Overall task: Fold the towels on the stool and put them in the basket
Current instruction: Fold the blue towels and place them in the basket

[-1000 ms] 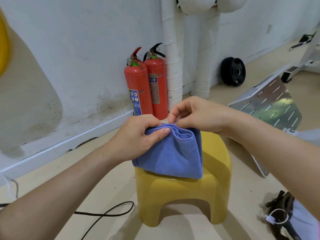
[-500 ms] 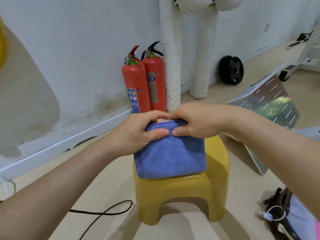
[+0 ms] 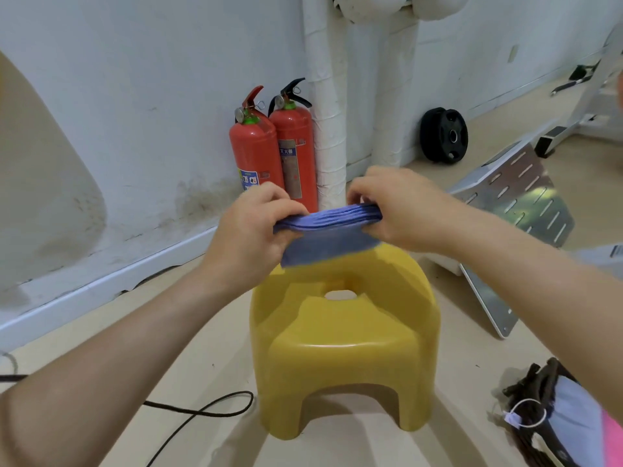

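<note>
Raised off seat since earlier: 1 folded blue towel, over far edge of 1 yellow stool (contact unclear). Pinched at each end by L hand, R hand, fingers curled.

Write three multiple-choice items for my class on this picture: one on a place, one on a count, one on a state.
1. Where is the weight plate?
A on a shelf
B in a basket
C leaning against the wall

2. How many fire extinguishers are there?
A one
B two
C four

3. How is the towel?
A folded, held by the left grip and right grip
B spread flat
C draped over a pipe

Answers:
1 C: the black disc stands on edge at the wall's foot.
2 B: two red cylinders stand side by side.
3 A: fingers of both curl round its layered edge.
</note>
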`<control>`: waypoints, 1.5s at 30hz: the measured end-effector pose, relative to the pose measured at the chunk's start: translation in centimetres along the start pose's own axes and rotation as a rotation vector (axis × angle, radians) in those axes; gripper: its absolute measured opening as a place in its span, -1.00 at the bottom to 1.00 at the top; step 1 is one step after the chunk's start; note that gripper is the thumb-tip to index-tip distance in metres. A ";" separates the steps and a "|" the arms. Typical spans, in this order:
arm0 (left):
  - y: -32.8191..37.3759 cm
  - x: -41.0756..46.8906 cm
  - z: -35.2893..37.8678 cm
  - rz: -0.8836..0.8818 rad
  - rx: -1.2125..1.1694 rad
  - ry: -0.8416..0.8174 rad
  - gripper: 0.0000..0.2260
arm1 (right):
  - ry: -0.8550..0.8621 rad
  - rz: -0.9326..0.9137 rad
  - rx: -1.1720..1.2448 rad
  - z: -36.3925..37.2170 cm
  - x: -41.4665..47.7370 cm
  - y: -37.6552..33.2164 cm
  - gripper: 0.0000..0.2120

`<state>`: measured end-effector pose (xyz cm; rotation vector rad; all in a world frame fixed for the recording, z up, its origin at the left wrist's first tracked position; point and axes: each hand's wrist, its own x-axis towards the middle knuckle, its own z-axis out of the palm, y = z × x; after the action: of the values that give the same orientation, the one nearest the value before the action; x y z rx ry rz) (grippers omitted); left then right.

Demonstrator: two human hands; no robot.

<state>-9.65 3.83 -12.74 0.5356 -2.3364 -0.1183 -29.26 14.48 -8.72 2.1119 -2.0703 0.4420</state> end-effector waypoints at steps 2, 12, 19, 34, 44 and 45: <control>-0.6 -1.3 1.4 0.060 0.065 -0.016 -0.79 | -0.009 -0.035 -0.055 2.6 -0.9 0.1 -0.75; -1.6 -5.4 2.0 -0.166 0.003 -0.745 -0.62 | -0.558 -0.015 0.013 8.1 -4.9 1.4 -0.74; 0.7 -2.5 2.2 -0.026 0.033 -0.493 -0.77 | -0.112 0.217 0.228 8.1 -2.3 2.4 -0.80; -3.2 -5.4 5.8 -0.326 0.188 -0.904 -0.03 | -0.473 0.110 0.111 12.8 -3.3 -0.4 -0.35; -0.6 -6.1 4.2 0.123 0.270 -0.791 -0.41 | -0.096 -0.149 -0.092 11.3 -3.8 -2.4 -0.63; -0.8 -6.1 4.3 0.133 0.266 -0.778 -0.44 | -0.134 -0.162 -0.039 11.2 -3.9 -2.6 -0.61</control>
<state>-8.32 5.33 -19.92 0.5180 -3.1695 0.0639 -25.50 14.78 -20.28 2.3215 -1.9353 0.2429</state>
